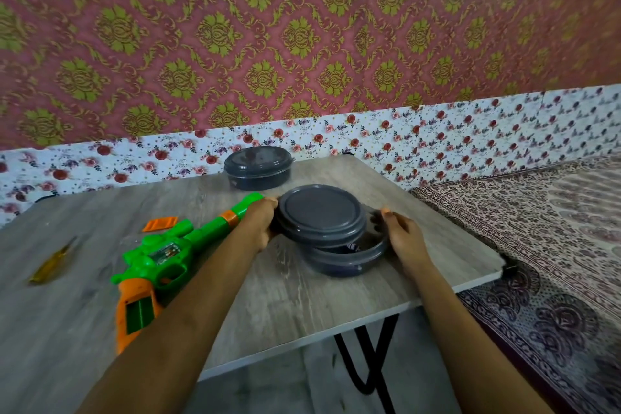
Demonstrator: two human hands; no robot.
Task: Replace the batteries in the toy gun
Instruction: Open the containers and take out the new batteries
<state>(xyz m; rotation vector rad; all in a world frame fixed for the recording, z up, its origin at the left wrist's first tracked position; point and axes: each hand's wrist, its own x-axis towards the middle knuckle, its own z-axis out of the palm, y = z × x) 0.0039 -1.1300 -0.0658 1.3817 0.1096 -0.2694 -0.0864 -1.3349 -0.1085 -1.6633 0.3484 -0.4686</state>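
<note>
At the bottom of the frame two bare forearms reach up and away from us over a grey wood-grain table (285, 306), whose black leg (369, 356) shows under its near edge at lower centre. On the lower left lies the toy gun (161, 259) on its side, flat on the table, with its orange grip nearest us and its green barrel running up and right, passing behind the left wrist; a green recess shows in the grip. Far left of it rests a yellow screwdriver (52, 262), well apart from the gun. In mid-frame the left hand (258, 222) grips the left edge of a round grey lid (321, 215), its fingers curled round the rim and partly hidden behind it. The lid is raised, tilted and shifted left over a round grey container (349, 259). Something dark lies inside, though we cannot tell what. The right hand (403, 235) holds the container's right rim, with the thumb tip against the rim – we cannot tell how the other fingers lie. Just above the gun's body sits a small orange cover (159, 223), loose on the table. Farther back, at the table's far edge, stands a second container (258, 166) with its lid on. To the right spreads a patterned cloth (554, 245). Behind everything runs a white floral strip (437, 131) below pink-and-gold wallpaper (302, 27).
</note>
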